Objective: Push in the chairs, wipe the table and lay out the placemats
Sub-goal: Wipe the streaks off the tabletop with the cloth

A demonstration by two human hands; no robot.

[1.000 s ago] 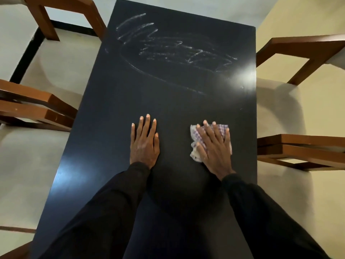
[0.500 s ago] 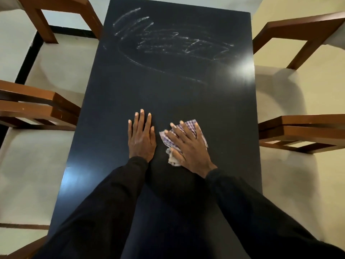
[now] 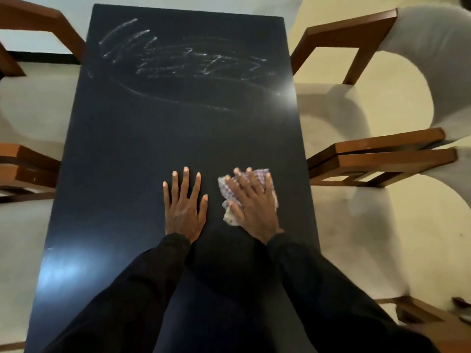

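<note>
A long black table (image 3: 142,154) runs away from me. My right hand (image 3: 253,203) lies flat with straight fingers on a crumpled checked cloth (image 3: 257,174), pressing it onto the tabletop near the middle. Just left of it, my left hand (image 3: 184,207) rests flat on the bare surface, fingers spread. White streaky wipe marks (image 3: 178,59) cover the far end of the table. No placemats are in view.
Wooden chairs with pale seats stand along both long sides: two on the right (image 3: 382,159) (image 3: 351,39) and two on the left (image 3: 28,166) (image 3: 38,19). Another chair corner (image 3: 423,314) shows at the lower right. The floor is pale.
My right hand slid the cloth left toward my left hand, then back a little to the right. My left hand has stayed planted on the table.
</note>
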